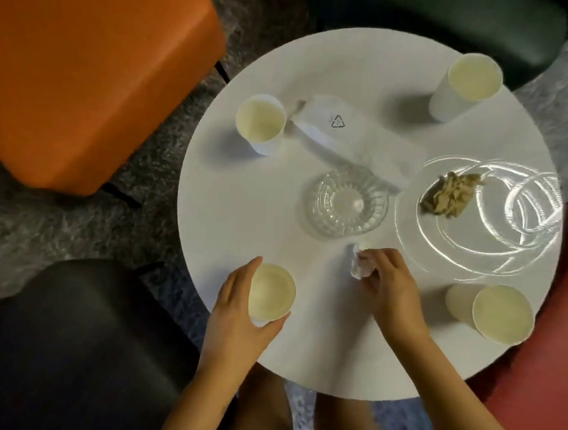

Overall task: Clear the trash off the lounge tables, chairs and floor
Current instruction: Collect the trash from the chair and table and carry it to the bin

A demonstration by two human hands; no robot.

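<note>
White and smooth, the round bench (243, 212) carries most of the litter. Four thin paper cups with cream-coloured insides stand near its edge. The left hand (236, 315) grips the near-left paper cup (273, 292), its thumb and fingers curved round the wall at the nearest edge. Just to the right, the right hand (391, 288) pinches a crumpled white tissue (356, 262) in its fingertips; the wad is lumpy and creased and sits low on the bench top, just in front of a ribbed clear glass dish (346, 202) at the centre. Whether the tissue touches the surface cannot be told. Behind the dish lies a flattened white plastic wrapper (341, 132), wrinkled and printed with a triangular recycling mark, one end just beside the far-left paper cup (260, 122). To the right a round clear plastic plate (456, 252), bright with curved glints, holds a brown crumpled napkin (450, 198). The far-right paper cup (467, 83) stands at the back edge and the near-right paper cup (499, 314) at the right edge. Around the bench are cushioned seats: an orange chair (85, 69), a black chair (68, 351), a dark green chair (454, 16) and a red chair (548, 380), on mottled grey carpet (75, 228).
</note>
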